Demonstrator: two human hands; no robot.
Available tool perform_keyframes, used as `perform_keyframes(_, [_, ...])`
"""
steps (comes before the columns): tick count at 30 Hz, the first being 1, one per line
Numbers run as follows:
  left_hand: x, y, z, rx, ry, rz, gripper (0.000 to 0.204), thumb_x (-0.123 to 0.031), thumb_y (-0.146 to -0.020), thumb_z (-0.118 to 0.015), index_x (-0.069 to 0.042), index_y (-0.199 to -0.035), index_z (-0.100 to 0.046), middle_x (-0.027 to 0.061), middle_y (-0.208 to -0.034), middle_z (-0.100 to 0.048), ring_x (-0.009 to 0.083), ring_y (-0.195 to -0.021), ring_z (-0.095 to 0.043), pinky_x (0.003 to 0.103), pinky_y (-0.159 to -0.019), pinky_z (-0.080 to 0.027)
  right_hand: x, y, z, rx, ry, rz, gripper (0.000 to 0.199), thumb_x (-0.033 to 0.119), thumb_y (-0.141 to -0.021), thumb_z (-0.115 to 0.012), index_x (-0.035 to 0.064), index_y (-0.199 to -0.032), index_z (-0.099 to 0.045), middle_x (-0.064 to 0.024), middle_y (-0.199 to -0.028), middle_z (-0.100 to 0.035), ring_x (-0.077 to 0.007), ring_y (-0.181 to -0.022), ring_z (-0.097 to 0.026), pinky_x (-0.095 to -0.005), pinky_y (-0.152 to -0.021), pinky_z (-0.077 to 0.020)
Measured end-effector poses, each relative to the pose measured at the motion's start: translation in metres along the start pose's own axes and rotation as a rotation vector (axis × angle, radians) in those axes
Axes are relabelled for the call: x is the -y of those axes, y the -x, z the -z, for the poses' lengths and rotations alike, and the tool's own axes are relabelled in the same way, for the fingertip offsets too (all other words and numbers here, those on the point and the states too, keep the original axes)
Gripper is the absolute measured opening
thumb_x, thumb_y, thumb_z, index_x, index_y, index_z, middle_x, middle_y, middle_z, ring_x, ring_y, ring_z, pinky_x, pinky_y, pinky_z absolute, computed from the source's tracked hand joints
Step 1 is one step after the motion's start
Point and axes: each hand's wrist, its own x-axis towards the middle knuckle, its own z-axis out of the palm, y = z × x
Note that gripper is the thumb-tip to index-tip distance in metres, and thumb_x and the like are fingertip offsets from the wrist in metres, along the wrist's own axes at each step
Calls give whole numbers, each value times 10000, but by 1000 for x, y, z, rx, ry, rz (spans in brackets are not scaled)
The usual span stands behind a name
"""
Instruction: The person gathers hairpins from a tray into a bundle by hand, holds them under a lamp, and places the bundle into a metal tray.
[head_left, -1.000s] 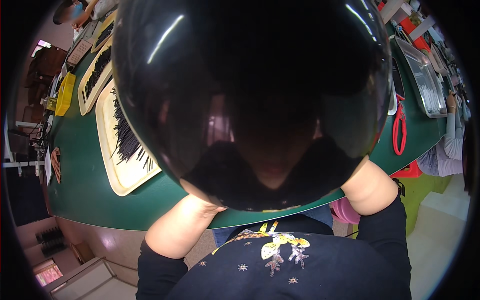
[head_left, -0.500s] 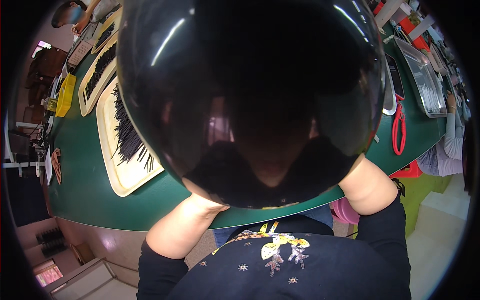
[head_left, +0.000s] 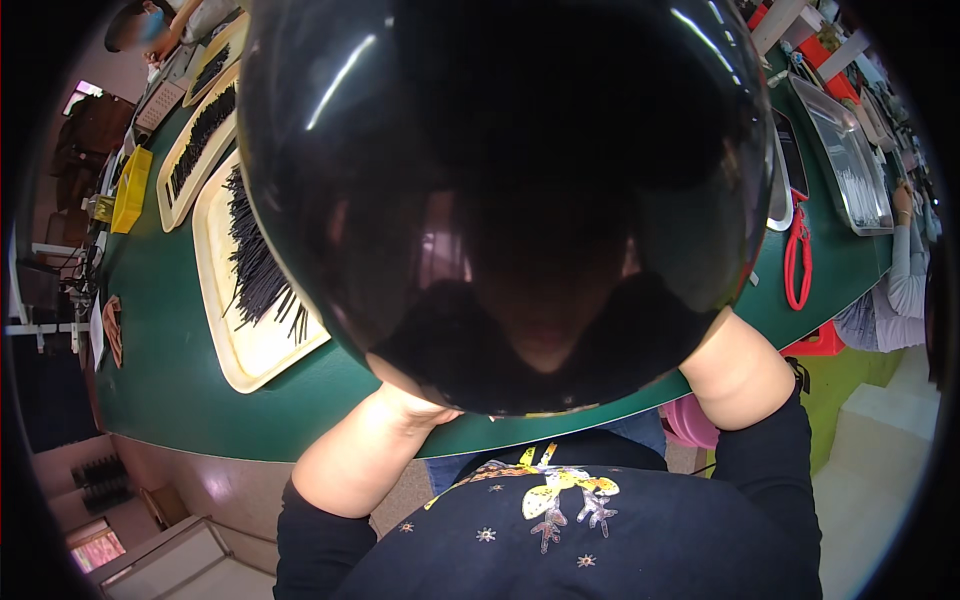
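"What's shifted?" would get this answer: the glossy black dome (head_left: 505,200) before me has drawn in slightly at both sides since a second ago, so more of the nearest cream tray (head_left: 250,365) and the dark flat device (head_left: 790,150) shows past it.

"And your hands?"

"I can't tell whether they're apart, together or clamped on anything. A sliver of my left hand (head_left: 430,408) shows below the dome's edge; my right hand is hidden, with only the right forearm (head_left: 735,375) leading in behind. Nor can I tell whether either one touches the dome."

"Where is the dome, then?"

"Mid-view, covering much of the green tabletop (head_left: 160,370). I can't see what bears its weight. My wide-spread arms would suit steadying it from both sides, but that's a guess."

"Why keep the black strips (head_left: 260,275) there?"

"Their tray sits on my left, partly covered by the dome, perhaps to be within easy reach of that arm. They lie heaped loosely; the raised rim probably stops them sliding off. The red loop (head_left: 790,270) lies by the device on my right, well apart from the strips, which should avoid tangles."
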Motion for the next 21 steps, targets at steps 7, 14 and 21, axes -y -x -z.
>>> perform_keyframes(7, [1, -2, 2, 13, -70, 57, 332, -285, -978, -504, 24, -1100, -509, 72, -594, -523, 91, -352, -435, 184, -362, -347, -13, 1, -6, -204, 275, -17, 117, 73, -867, -629, -5, -951, -653, -23, -773, -631, -64, -692, -537, -211, -608, -417])
perform_keyframes(14, [-2, -2, -1, -83, -246, -61, 263, -203, -995, -452, 27, -1101, -523, 114, -677, -594, 124, -382, -497, 201, -382, -373, -12, 5, 1, -335, 165, 63, 157, 85, -939, -496, 4, -809, -532, 4, -654, -512, -56, -605, -476, -225, -551, -383])
perform_keyframes(21, [-3, 0, -2, -157, -122, -29, 265, -190, -995, -443, 36, -1109, -522, 130, -692, -613, 151, -390, -517, 212, -391, -392, -21, 6, 9, -237, 69, 79, 236, 181, -975, -456, -30, -940, -557, -65, -756, -614, -73, -611, -501, -208, -569, -403])
